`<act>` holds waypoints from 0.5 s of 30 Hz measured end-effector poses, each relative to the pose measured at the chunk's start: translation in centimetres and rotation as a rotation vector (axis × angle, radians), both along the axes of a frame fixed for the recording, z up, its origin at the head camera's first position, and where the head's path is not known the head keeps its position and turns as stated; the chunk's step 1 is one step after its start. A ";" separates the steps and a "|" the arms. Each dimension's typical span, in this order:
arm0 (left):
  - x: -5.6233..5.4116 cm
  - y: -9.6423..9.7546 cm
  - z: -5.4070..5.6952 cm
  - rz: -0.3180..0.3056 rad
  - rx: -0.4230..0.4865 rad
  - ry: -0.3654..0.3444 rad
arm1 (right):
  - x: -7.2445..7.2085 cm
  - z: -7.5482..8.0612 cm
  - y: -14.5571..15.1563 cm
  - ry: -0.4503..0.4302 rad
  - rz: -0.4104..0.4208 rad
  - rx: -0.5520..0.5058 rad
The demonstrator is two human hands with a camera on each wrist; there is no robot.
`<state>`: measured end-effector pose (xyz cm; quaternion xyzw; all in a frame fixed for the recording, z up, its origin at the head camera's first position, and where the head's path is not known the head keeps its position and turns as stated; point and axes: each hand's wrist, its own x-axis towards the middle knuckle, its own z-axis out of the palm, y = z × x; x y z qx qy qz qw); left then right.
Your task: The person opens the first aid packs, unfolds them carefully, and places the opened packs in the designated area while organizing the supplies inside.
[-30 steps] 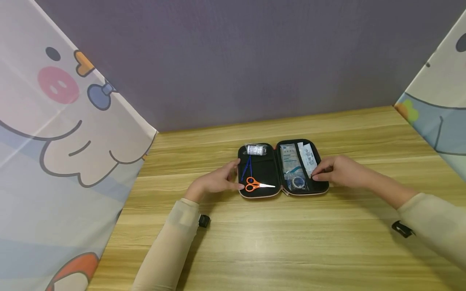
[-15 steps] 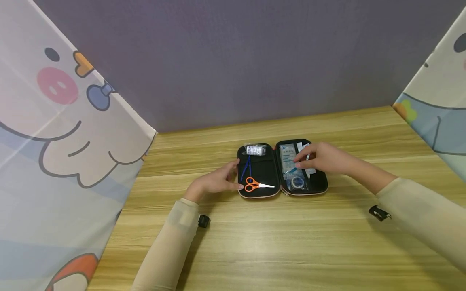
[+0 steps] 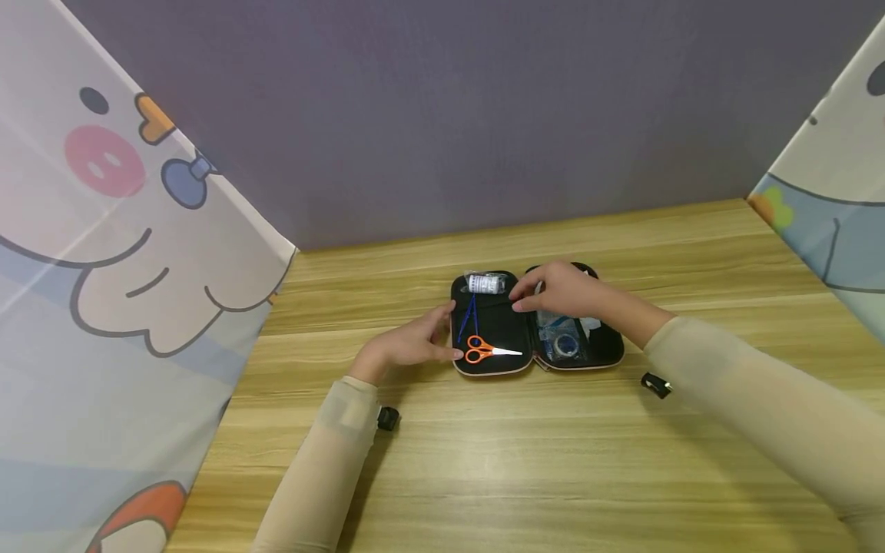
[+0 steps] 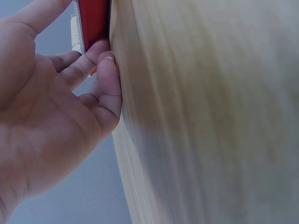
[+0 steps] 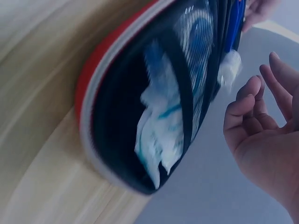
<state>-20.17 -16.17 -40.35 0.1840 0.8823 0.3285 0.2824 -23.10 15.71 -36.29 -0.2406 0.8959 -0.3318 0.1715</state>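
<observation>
An open black-lined zip case (image 3: 508, 326) lies on the table, its outside red in the left wrist view. My left hand (image 3: 408, 342) rests at its left edge, fingers and thumb spread along the rim. Over the middle of the case hangs my right hand (image 3: 570, 292), fingers loosely bent, nothing visible between them. The left half holds orange-handled scissors (image 3: 475, 351), blue tweezers (image 3: 467, 319) and a white roll (image 3: 487, 284) in clear wrap. In the right half, partly hidden by my right hand, are white packets (image 5: 161, 126) under a strap and a bagged ring-shaped roll (image 3: 565, 346).
The wood-grain table (image 3: 525, 461) extends round the case. A grey-purple panel (image 3: 484, 123) rises behind it, with cartoon-printed sheets (image 3: 124, 269) at both sides. Small black devices (image 3: 657, 385) sit at both wrists.
My right hand has moved left from the case's right edge, across the packets, to over the middle of the case. The left hand has stayed at the left rim.
</observation>
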 end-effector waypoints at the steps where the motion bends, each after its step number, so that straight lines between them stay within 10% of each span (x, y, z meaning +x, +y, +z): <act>1: 0.0 0.0 0.0 -0.001 0.001 0.000 | 0.0 -0.2 -0.4 -0.005 0.014 0.001; 15: 0.0 0.3 0.0 -0.011 -0.013 0.006 | 2.3 -2.0 -3.9 0.039 0.153 0.125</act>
